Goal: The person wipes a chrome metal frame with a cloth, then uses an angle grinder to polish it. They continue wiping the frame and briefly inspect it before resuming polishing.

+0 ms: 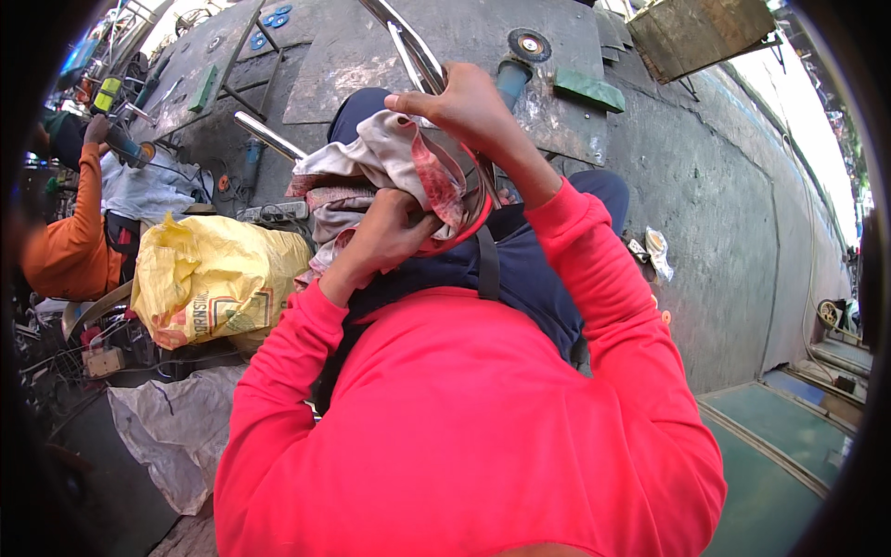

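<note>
A crumpled pale cloth (371,153) with reddish-pink patches is bunched over my lap. My left hand (394,230) is closed on its near folds, fingers curled inward. Above it, my right hand (469,110) grips a shiny curved metal tube (422,60), thumb stretched across toward the cloth and the other fingers mostly hidden behind. The tube runs up past the top edge of the view. Its lower part passes behind the cloth and my right wrist, so how it continues is unclear.
An angle grinder (512,82) with a round disc (529,45) lies ahead, beside a green block (589,90). At left stand a yellow sack (223,278) and a co-worker in orange (74,241) holding a power tool. A metal frame (251,84) lies beyond; a rusty-topped stand (701,37) is far right.
</note>
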Demonstrator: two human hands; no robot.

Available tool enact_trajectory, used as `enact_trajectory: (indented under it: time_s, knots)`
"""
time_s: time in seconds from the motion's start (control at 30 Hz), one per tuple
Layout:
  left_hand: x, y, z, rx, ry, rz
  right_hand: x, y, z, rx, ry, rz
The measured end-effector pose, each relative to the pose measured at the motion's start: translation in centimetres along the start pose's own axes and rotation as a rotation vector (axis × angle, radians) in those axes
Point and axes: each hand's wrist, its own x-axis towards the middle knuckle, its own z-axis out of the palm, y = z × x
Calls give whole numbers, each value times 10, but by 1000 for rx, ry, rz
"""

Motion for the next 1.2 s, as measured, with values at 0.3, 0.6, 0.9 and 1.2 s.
enact_trajectory:
  time_s: [0.3,0.6,0.9,1.2]
  knots:
    - [35,-6,19,78,144,474,15,-16,0,-196,-24,123]
    - [-20,-28,-9,887,156,373,25,-38,6,-298,-83,58]
    - [-103,-62,-136,-475,992,-73,16,-34,0,-82,-72,37]
    - [-83,-104,-184,-1226,999,129,-44,-89,-30,-355,88,-245]
